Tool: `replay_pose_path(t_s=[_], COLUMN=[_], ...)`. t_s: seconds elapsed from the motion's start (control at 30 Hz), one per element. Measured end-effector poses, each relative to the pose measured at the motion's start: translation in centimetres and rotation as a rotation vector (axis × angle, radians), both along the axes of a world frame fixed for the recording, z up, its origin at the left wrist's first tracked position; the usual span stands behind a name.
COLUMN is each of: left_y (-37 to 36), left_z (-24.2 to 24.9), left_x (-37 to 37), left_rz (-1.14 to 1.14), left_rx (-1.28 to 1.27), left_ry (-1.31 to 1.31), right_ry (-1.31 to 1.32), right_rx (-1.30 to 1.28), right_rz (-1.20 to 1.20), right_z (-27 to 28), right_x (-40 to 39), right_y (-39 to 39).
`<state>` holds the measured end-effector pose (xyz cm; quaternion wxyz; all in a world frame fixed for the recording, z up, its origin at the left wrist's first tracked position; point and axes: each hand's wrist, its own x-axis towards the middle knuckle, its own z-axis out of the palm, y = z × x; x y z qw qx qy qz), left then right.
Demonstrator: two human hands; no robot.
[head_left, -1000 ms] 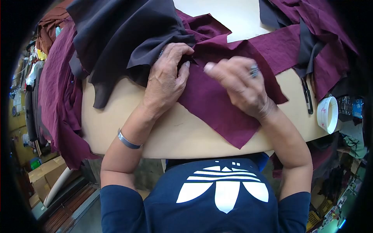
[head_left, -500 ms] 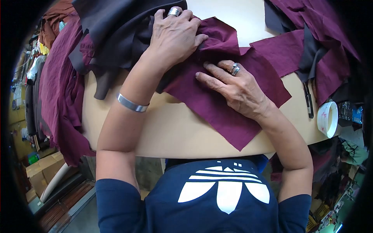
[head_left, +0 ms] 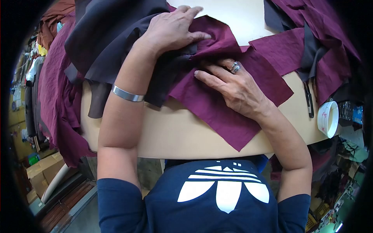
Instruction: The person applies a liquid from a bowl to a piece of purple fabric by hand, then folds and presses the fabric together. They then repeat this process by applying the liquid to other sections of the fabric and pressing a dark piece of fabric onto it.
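My left hand (head_left: 175,30) is over the join of the dark grey fabric (head_left: 112,35) and the maroon fabric (head_left: 215,35). Its fingers are stretched out and its thumb stands apart, near the maroon fold. My right hand (head_left: 239,87) lies on a maroon cloth panel (head_left: 229,122). That hand's index finger rests straight on the panel, while other fingertips are partly hidden under the raised fold. The dark fabric drapes beneath my left wrist, and the panel's lower corner points toward my body.
More maroon cloth (head_left: 58,85) hangs over the table's left edge. At right lie further maroon pieces (head_left: 330,73), a dark strip (head_left: 312,50), a slim black tool (head_left: 309,101) and a white bowl (head_left: 327,119) at the edge of the cream table (head_left: 186,136).
My left hand has shifted slightly up and left, its fingers straightening. The dark fabric has spread lower beneath my left forearm. My right hand has stayed nearly still.
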<state>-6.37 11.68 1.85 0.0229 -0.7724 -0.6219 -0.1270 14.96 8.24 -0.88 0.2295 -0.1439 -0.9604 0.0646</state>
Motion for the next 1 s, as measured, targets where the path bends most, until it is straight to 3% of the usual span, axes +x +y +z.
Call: replay_pose_path(t_s=[0.17,0.3,0.37,0.47,0.57,0.6,0.7,0.77,0.9,1.0], left_y=[1.7,3.9,2.9,3.9,2.8,1.4,-3.1,-5.6,-7.2,-6.5], left_z=[-0.4,-0.3,2.1,0.0,-0.2,0.8,1.5,0.2,0.1,-0.5], left_x=[-0.7,-1.7,-1.2,-1.3,-1.6,-1.0,-0.2,-1.0,-1.5,-1.9], left_rz=[-0.084,0.096,0.004,-0.087,-0.130,-0.161,-0.127,-0.127,0.171,0.142], left_rx=[-0.121,0.145,0.239,0.352,0.299,0.392,0.321,0.197,-0.021,0.082], left_ry=[0.046,-0.012,-0.054,0.028,-0.117,-0.201,-0.153,0.132,0.130,0.091], right_ry=[0.015,0.028,0.025,0.014,0.005,0.002,-0.033,-0.009,-0.005,-0.005], right_rx=[0.017,0.013,0.007,0.003,-0.005,-0.009,-0.010,-0.070,-0.093,-0.094], right_rz=[-0.002,-0.005,-0.013,-0.009,-0.011,-0.013,-0.035,-0.044,-0.066,-0.062], right_z=[0.1,0.1,0.1,0.2,0.2,0.1,0.3,0.2,0.1,0.0], right_x=[-0.1,-0.1,-0.1,-0.1,-0.1,-0.2,-0.3,-0.4,-0.4,-0.3], right_y=[0.0,0.0,-0.1,-0.1,-0.1,-0.1,-0.1,0.0,-0.1,-0.1])
